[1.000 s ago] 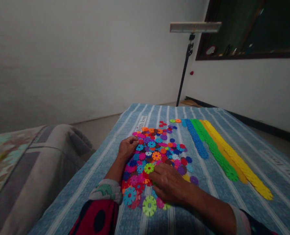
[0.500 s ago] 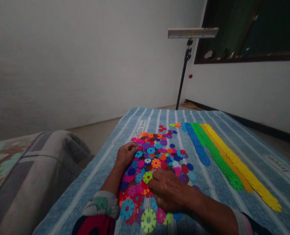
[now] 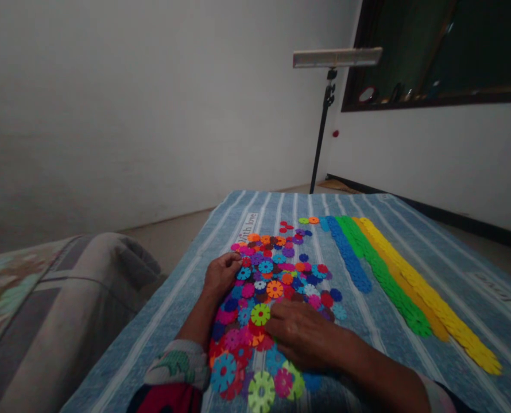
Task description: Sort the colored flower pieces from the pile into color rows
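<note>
A heap of flat plastic flower-shaped discs in many colours lies on a blue striped cloth. My left hand rests at the heap's left edge, fingers curled over the discs there. My right hand lies palm down on the near part of the heap, fingers bent toward a green disc. What either hand holds, if anything, is hidden. To the right run three long rows of overlapped discs: a blue row, a green row and a yellow row.
A light bar on a black stand rises beyond the cloth's far end. White walls close the room, with a dark window at the upper right. A grey cushion lies at the left, beside the cloth.
The camera view tilted down slightly. My right hand slid a little along the near discs. My left hand stayed at the heap's left edge.
</note>
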`<state>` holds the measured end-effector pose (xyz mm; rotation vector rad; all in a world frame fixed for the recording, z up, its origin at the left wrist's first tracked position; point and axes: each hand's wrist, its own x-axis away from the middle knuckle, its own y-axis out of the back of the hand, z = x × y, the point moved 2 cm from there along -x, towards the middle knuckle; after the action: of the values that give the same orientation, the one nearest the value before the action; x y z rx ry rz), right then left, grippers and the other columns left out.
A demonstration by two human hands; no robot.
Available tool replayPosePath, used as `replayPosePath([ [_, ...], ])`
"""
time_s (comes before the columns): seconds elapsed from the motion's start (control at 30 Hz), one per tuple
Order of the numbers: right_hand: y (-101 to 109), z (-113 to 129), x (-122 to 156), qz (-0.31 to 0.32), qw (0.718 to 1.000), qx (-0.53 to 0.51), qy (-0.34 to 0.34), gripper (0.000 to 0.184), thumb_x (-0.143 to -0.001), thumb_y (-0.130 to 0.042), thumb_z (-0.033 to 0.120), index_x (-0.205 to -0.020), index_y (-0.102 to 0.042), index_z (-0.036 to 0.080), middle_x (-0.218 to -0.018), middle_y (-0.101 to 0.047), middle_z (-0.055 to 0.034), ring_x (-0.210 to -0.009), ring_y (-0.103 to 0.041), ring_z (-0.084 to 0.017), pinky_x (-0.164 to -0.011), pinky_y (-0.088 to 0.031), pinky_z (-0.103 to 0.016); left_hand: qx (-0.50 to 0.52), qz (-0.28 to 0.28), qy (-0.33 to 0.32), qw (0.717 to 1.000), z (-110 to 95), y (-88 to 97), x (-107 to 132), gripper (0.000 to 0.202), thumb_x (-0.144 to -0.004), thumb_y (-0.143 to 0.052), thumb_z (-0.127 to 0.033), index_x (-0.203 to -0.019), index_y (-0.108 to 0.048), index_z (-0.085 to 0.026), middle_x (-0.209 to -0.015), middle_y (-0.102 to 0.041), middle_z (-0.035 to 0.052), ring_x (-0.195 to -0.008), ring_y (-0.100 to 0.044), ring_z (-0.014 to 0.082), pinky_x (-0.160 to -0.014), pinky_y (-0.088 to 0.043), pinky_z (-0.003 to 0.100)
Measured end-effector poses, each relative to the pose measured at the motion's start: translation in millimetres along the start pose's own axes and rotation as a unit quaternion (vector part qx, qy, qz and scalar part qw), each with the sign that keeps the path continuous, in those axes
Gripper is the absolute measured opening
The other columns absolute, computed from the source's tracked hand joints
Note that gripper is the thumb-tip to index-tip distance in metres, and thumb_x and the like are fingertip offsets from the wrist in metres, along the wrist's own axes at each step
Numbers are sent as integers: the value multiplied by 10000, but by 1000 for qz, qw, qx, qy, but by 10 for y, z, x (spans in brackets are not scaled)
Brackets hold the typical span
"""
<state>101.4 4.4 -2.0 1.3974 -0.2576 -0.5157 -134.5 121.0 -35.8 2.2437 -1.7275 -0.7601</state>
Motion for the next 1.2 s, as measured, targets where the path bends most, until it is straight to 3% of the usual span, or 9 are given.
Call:
replayPosePath([
  [0.23,-7,16,14,6,1000,7,6,113,-853,-498,106,-889,-586,169,-902,-585,-55,-810,-485,-153,-663,-330,-280,4,2,1,1000,46,-2,-10,293,-637,-609,-449,-718,-689,-180,-771,-720,24,-717,-640,199,-703,-484,287],
  [0.47,0,-18,-32,7,1000,-22,4,135,-786,-540,166,-906,-598,183,-908,-579,-53,-853,-505,-171,-693,-361,-279,3,3,20,1000,2,25,2,311,-618,-623,-467,-721,-694,-182,-816,-741,27,-751,-656,212,-700,-492,285],
  [0.87,0,-31,-70,-12,1000,-20,-6,281,-742,-567,219,-1022,-588,198,-907,-586,-47,-854,-527,-188,-672,-369,-287,-24,2,23,999,-29,76,-11,316,-625,-626,-482,-729,-716,-197,-959,-770,60,-923,-692,271,-845,-518,337],
  [1.2,19,-20,-69,-9,1000,11,4,160,-775,-560,195,-929,-605,190,-867,-591,-47,-804,-531,-176,-656,-385,-278,-38,-4,16,999,11,97,-47,327,-614,-631,-504,-736,-718,-213,-917,-771,45,-868,-696,262,-793,-538,308],
])
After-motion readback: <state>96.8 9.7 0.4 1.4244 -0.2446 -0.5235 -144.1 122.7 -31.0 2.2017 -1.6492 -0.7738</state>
